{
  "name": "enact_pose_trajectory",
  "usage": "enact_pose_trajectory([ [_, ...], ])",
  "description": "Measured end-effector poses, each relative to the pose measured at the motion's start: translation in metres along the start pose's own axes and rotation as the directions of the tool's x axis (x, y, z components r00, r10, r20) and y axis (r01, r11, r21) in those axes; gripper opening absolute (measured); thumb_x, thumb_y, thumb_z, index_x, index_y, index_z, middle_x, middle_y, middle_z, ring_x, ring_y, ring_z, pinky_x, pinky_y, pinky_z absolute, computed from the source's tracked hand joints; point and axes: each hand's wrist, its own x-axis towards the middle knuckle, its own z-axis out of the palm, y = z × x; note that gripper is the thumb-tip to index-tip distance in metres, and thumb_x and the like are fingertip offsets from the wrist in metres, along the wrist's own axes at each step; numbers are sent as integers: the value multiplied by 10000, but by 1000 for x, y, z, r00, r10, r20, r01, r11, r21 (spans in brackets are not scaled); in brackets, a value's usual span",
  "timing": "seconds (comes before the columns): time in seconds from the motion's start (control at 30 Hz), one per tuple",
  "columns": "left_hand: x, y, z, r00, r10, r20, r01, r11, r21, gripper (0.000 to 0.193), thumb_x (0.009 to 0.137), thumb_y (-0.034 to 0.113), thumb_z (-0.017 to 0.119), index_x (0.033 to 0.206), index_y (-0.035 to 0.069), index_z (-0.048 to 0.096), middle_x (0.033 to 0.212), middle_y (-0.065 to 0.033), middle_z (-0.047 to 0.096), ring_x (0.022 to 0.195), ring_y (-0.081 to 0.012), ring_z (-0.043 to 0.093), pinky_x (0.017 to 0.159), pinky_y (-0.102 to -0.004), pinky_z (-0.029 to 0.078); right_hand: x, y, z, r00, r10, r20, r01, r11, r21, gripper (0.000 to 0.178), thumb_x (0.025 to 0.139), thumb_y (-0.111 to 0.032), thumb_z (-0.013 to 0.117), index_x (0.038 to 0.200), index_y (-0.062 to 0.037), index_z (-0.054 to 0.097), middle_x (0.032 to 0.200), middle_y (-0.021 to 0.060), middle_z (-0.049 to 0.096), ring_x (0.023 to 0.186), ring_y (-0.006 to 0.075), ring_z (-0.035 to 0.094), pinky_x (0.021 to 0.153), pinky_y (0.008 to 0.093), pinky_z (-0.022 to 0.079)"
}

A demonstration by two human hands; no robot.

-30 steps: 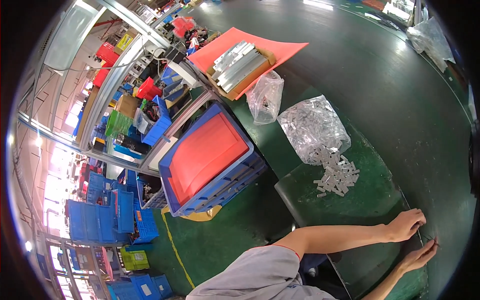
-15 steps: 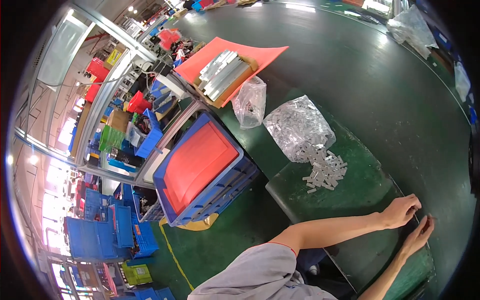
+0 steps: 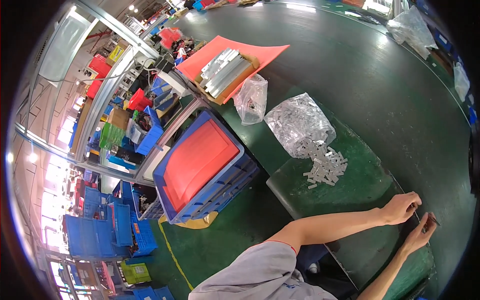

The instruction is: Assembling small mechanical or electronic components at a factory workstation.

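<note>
My left hand [image 3: 400, 208] hangs over the table edge at the right, its fingers curled in a pinch; what they hold, if anything, is too small to make out. Just below it, my right hand [image 3: 420, 234] has its thumb and fingers closed on a small dark piece [image 3: 436, 222], whose thin tip sticks out past the fingertips. A narrow gap parts the two hands. On the green tabletop beyond my left forearm lies a heap of small silvery metal pieces [image 3: 327, 166], spilling from a clear plastic bag [image 3: 299, 124] filled with more of them.
A smaller clear bag [image 3: 251, 99] lies behind the full one. Long metal bars [image 3: 225, 72] rest in a cardboard box on a red sheet [image 3: 267, 52]. A blue crate [image 3: 162, 192] with red sheets [image 3: 200, 162] stands left of the table. Shelving and blue bins [image 3: 90, 235] line the left.
My right hand has turned slightly, and the dark piece at its fingertips now shows more. My left hand has barely shifted. The heap and bags stay put.
</note>
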Motion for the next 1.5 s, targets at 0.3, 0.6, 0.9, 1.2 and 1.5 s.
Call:
enact_pose_trajectory([
  [0.3,-3,-2,3,1000,-2,15,3,1000,-23,218,839,16,669,1042,24,591,929,-123,641,773,-293,678,659,-409,539,-2,1,0,996,83,12,-83,994,66,350,1030,-218,644,1294,12,645,1277,143,677,1142,219,647,993,360,508],
  [0.6,5,1,-6,993,-72,89,77,996,-46,235,834,30,700,1043,10,596,815,-109,661,736,-271,675,652,-401,525,-2,-3,-3,987,132,96,-134,991,9,352,1037,-226,637,1293,15,645,1271,135,680,1127,203,642,976,338,512],
  [0.9,8,1,-3,997,-69,41,71,996,-49,191,835,43,713,993,15,610,815,-117,658,726,-284,670,650,-405,518,2,1,-1,993,109,47,-110,994,24,346,1038,-228,634,1306,-9,656,1298,127,681,1140,208,646,989,349,507],
  [1.2,1,10,-18,981,-170,95,180,978,-103,125,1006,52,531,1126,22,547,814,-172,665,745,-311,705,661,-450,524,-11,1,-5,984,148,-101,-130,978,163,374,1018,-247,677,1273,26,654,1182,104,696,1049,166,644,932,318,524],
  [1.5,30,18,-29,982,-142,128,100,952,289,270,987,76,522,1234,37,621,1136,-186,686,985,-372,689,834,-476,553,-8,-68,8,995,30,-100,-43,991,-129,239,950,-189,674,1094,1,692,1116,142,668,978,253,655,875,376,519],
])
